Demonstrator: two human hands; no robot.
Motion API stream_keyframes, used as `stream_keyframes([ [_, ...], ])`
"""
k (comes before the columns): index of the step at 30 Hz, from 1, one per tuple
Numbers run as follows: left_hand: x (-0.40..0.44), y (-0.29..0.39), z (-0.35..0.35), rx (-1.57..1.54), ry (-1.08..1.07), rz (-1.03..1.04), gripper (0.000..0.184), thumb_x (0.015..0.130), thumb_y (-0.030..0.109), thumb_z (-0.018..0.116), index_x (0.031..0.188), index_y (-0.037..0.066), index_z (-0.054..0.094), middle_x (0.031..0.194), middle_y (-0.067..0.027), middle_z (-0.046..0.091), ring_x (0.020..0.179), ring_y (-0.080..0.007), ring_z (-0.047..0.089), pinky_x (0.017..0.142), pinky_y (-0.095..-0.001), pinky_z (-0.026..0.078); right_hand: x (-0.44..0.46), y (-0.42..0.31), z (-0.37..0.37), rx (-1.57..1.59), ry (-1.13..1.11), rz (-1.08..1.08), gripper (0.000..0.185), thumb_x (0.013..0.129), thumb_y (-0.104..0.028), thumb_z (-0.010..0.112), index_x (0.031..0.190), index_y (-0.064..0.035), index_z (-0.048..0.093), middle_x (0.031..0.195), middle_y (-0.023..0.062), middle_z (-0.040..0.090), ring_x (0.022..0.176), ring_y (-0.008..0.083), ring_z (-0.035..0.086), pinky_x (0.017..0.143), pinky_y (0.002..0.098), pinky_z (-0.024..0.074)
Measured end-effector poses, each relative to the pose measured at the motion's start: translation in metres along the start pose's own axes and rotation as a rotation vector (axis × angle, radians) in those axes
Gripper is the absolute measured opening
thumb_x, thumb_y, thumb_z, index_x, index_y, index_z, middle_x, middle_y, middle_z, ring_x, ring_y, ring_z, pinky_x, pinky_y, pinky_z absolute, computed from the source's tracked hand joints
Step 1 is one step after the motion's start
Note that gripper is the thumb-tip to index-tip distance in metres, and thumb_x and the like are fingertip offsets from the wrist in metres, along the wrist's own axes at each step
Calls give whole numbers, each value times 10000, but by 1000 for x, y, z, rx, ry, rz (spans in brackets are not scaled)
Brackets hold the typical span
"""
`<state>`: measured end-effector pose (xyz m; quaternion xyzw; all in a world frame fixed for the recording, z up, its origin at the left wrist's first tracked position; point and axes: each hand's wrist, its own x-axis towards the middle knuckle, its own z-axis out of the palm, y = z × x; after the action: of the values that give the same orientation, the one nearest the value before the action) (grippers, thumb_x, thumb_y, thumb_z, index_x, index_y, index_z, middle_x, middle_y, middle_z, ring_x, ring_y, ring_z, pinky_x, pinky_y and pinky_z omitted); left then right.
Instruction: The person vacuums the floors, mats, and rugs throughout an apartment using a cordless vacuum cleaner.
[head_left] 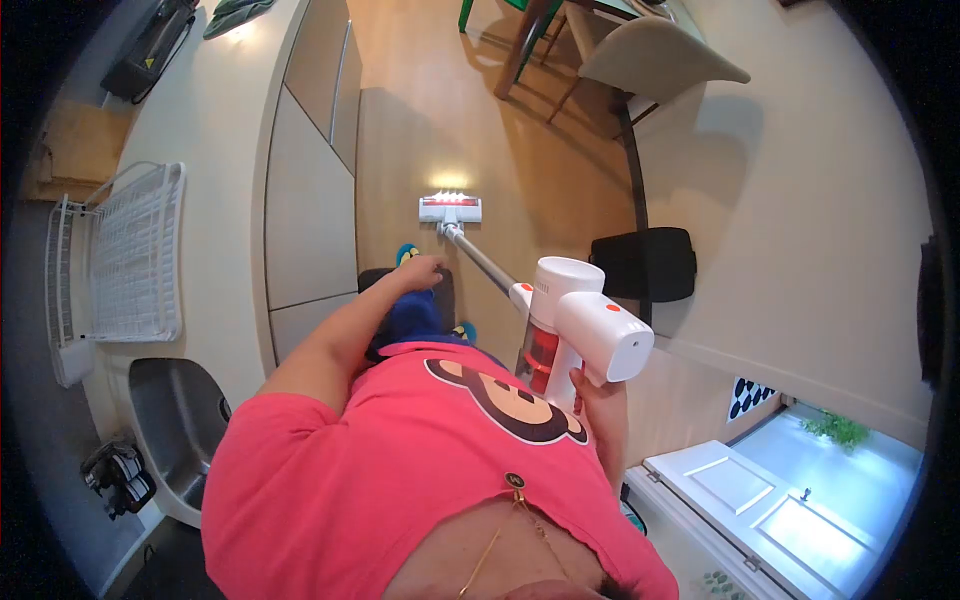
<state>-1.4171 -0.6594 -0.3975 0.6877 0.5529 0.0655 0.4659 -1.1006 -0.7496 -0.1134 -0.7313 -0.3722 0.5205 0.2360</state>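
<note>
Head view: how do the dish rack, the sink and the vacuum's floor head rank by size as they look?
1. Dish rack
2. Sink
3. Floor head, clearly the smallest

Apparent size only; distances differ.

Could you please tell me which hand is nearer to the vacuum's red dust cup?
Right: the right hand grips the vacuum beside the dust cup; the left hand is apart from it, forward and left.

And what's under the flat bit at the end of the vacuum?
The floor head sits on the light brown floor. A red strip shows along its front, but whatever is right underneath is covered.
</note>
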Motion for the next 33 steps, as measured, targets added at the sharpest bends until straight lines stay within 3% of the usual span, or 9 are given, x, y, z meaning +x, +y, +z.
stream_keyframes([
  [5,14,-31,-7,73,-52,-128,320,752,216,590,1027,53,573,972,-188,609,916,-347,579,798,-412,461,25,-1,22,-3,72,31,431,765,-191,684,1065,31,468,721,87,568,452,119,488,393,272,392],
  [12,37,-51,-63,43,-173,-258,315,764,201,576,1022,21,579,1002,-205,600,947,-350,569,822,-415,451,116,-46,72,51,-54,52,413,777,-230,674,1032,28,475,730,87,556,455,124,490,381,296,388],
  [17,80,-115,-99,-107,-25,-249,369,778,226,553,1098,42,540,1009,-198,605,945,-346,573,810,-413,451,182,-106,116,-65,-107,-77,426,776,-261,664,1046,18,488,678,62,568,457,119,490,385,285,389],
  [21,89,-111,-163,-33,57,-270,380,781,242,538,1102,39,547,1026,-190,606,949,-335,578,817,-397,454,215,-163,151,-73,-205,-198,414,782,-254,655,1092,-25,503,744,66,616,465,106,497,386,280,393],
  [25,91,-109,-206,-71,108,-340,410,747,183,552,1122,17,541,1046,-212,589,987,-343,558,863,-395,437,259,-180,194,-89,-142,-240,381,791,-232,653,1095,-44,520,777,60,636,455,103,500,382,271,394],
  [28,105,-118,-217,-72,175,-274,383,778,250,547,1093,33,560,1010,-192,612,944,-324,584,822,-377,458,304,-198,215,-173,-217,-169,364,778,-217,670,1060,-27,540,858,72,640,593,139,575,505,279,460],
  [30,113,-122,-221,-133,168,-304,390,780,255,549,1097,28,557,1012,-196,610,945,-317,586,823,-373,458,341,-196,230,-72,-229,-337,372,768,-200,680,1057,-4,554,985,107,621,878,187,590,726,299,463],
  [33,130,-121,-246,-184,152,-348,392,776,237,551,1102,17,552,1039,-199,597,965,-331,572,843,-384,448,392,-225,230,-222,-312,-336,390,755,-180,681,1079,-3,554,1022,121,613,946,200,577,776,305,452],
])
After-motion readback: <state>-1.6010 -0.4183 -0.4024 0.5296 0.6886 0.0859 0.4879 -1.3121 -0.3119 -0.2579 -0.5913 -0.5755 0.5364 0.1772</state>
